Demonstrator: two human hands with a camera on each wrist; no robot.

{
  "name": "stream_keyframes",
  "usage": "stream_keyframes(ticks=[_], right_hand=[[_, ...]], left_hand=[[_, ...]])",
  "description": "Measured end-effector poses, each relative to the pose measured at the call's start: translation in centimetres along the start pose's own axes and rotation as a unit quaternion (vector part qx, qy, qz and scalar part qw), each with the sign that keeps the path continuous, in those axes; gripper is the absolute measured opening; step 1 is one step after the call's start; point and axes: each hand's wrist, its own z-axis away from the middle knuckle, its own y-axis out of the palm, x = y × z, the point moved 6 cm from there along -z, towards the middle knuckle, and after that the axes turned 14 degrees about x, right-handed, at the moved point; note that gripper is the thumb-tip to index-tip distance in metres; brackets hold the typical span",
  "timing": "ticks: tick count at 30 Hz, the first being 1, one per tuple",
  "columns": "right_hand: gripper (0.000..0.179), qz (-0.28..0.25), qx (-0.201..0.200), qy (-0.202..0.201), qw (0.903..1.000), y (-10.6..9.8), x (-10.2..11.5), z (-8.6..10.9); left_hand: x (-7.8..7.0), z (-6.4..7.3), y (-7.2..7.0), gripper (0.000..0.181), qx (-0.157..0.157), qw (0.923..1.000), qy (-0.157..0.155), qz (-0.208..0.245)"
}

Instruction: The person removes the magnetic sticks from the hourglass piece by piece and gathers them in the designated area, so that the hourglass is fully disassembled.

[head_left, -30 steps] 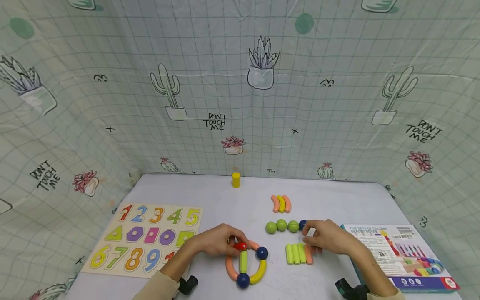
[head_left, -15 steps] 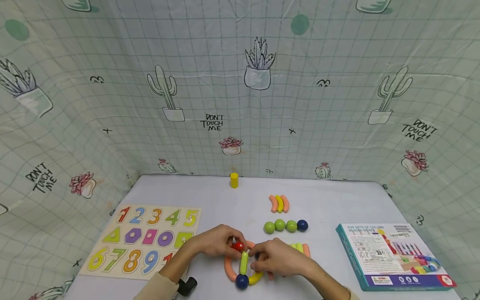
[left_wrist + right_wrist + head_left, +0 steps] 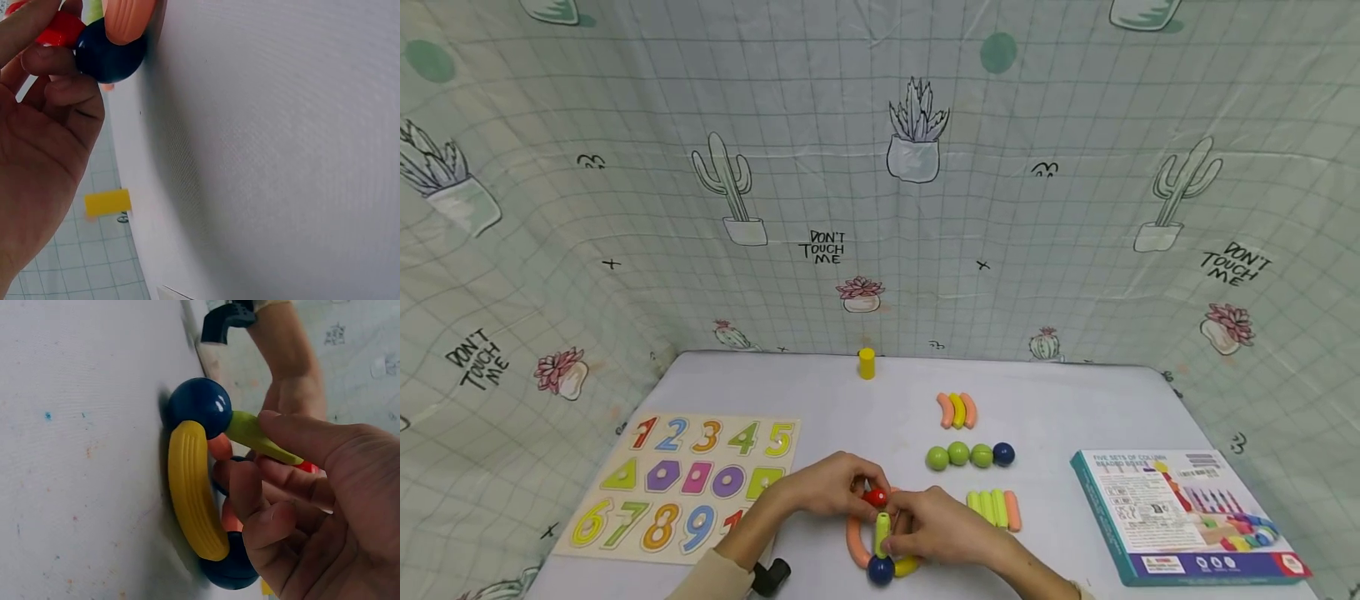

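Note:
My left hand [image 3: 831,487] pinches a small red piece [image 3: 62,29] above a dark blue ball [image 3: 111,55]. My right hand [image 3: 942,523] holds a light green stick [image 3: 882,533] between thumb and fingers. One end of that stick meets the blue ball [image 3: 200,406] at the near side of a ring on the table; it tilts up off the surface. Joined to the same ball are a yellow curved stick [image 3: 195,487] and an orange curved stick [image 3: 856,542]. The fingers hide much of the ring's right side in the head view.
Beyond the hands lie green balls [image 3: 958,453] in a row with a blue ball [image 3: 1003,454], straight sticks [image 3: 998,508] and curved sticks [image 3: 957,411]. A yellow cylinder [image 3: 867,364] stands at the back. Left is a number puzzle board [image 3: 681,479]; right, a box [image 3: 1187,517].
My right hand has come left from beside the loose pieces to the ring and taken hold of the green stick, whose far end is now raised. The left hand has kept its grip.

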Motion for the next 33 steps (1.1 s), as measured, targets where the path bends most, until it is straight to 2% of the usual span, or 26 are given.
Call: stream_keyframes(ticks=[12,23,28,33], right_hand=[[0.023,0.042,0.008,-0.041,0.9982,1.0,0.9,-0.4],[0.021,0.108,0.013,-0.033,0.9935,1.5,1.5,-0.9],[0.030,0.117,0.020,-0.025,0.9927,1.5,1.7,-0.7],[0.023,0.110,0.025,-0.030,0.9932,1.6,1.6,-0.7]], left_hand=[[0.0,0.4,-0.1,0.018,-0.004,1.0000,0.002,0.007],[-0.1,0.5,-0.1,0.021,-0.007,1.0000,0.001,0.006],[0.0,0.4,0.0,0.018,-0.005,1.0000,0.001,0.004],[0.1,0.5,0.0,0.022,-0.007,0.9999,-0.001,0.009]])
